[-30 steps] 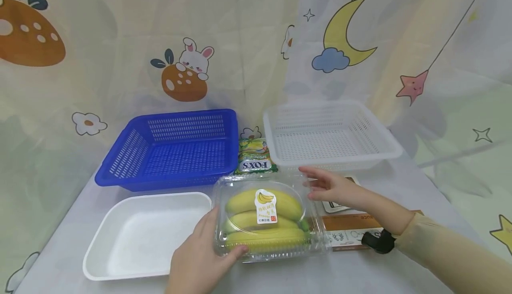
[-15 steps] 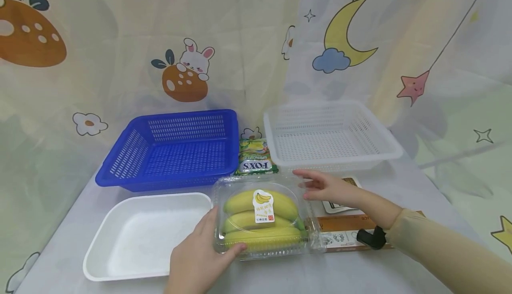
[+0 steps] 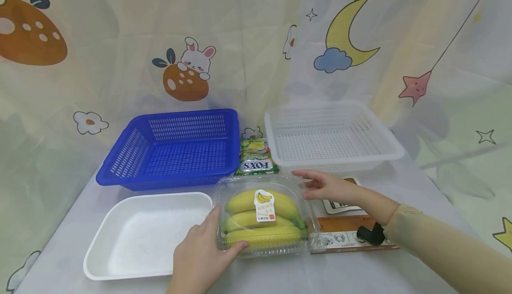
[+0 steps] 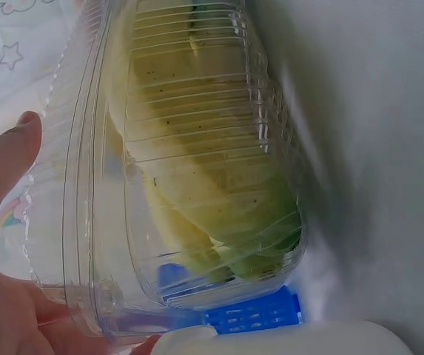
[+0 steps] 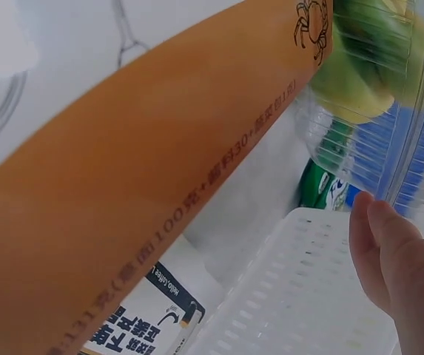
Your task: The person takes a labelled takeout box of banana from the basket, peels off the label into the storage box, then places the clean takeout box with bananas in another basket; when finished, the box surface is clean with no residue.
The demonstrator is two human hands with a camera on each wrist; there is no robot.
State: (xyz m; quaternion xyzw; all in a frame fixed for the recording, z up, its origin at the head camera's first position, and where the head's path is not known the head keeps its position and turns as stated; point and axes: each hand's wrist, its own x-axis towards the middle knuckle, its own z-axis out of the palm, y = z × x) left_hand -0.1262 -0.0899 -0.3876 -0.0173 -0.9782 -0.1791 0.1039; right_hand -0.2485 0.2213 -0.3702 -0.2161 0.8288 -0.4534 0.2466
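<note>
Centrally, between my two hands, sits the banana clamshell (image 3: 264, 223), its clear lid closed over the bananas (image 3: 260, 237), its printed label (image 3: 264, 206) uppermost. My left hand (image 3: 204, 249) grips the near left corner, thumb over the front rim and fingers along the side; my right hand (image 3: 332, 189) is relaxed, its extended fingers touching the far right corner without visibly closing on it. Handling is, I judge, under way rather than finished: the clamshell has one hand at each end, the fruit is enclosed, and my letting go remains undone. The clamshell is outside all three receptacles: the white tray (image 3: 148, 236) beside my left hand, the blue basket (image 3: 180, 183) beyond it, and the white basket (image 3: 336, 160) beyond my right hand. Apart from both hands lies the green Fox's bag (image 3: 258, 154), ahead and between them. Nearer my right wrist are the Hello, Coffee packet (image 3: 338, 207), partly hidden, and the orange-and-white pasta carton (image 3: 348, 228). Whether the clamshell's base rests fully on the surface (image 3: 280, 278), I cannot tell.
</note>
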